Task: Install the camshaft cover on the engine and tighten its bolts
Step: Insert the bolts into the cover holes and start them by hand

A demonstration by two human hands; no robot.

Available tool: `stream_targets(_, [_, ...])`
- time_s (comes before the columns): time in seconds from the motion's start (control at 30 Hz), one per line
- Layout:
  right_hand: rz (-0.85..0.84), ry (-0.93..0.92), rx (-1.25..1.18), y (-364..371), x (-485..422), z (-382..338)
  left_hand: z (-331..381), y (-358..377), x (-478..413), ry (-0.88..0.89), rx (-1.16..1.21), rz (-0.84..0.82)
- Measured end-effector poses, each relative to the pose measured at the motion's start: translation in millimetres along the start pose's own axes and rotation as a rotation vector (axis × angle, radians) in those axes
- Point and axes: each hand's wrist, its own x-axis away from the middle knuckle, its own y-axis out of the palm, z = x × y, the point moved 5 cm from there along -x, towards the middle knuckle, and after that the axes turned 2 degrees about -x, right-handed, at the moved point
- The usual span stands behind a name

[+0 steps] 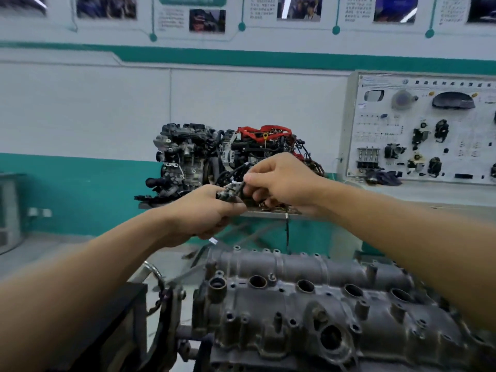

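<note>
The left hand (206,212) grips a cluster of bolts (228,196), the right hand (281,181) pinches the top of that cluster with thumb and forefinger, and the camshaft cover (295,304) sits on the engine (268,358) below both hands.

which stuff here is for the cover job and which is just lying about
Job: grey cast-metal camshaft cover; small dark bolts gripped in left hand, right hand pinching one.
Lying about: display engine with red wiring; white panel of car parts.
</note>
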Motion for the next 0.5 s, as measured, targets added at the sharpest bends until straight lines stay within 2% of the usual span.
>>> stream_targets(0.07, [0.056,0.028,-0.076,-2,-14,1,-18,-13,0,-0.034,0.0,0.015])
stream_targets(0.1, [0.075,0.009,-0.026,-4,-19,3,-29,-19,0,-0.063,-0.023,0.042])
stream_targets(0.2, [0.02,-0.134,0.41,9,-22,14,-60,-32,-3,-0.141,-0.146,0.135])
stream_targets(0.27, [-0.046,-0.197,0.589,27,-18,28,-75,-30,-6,-0.151,-0.212,0.157])
stream_targets(0.4, [-0.04,-0.21,0.64,38,-15,48,-95,-11,-11,-0.072,-0.29,0.242])
stream_targets(0.5, [-0.03,-0.212,0.648,39,-14,56,-102,4,-11,0.022,-0.44,0.401])
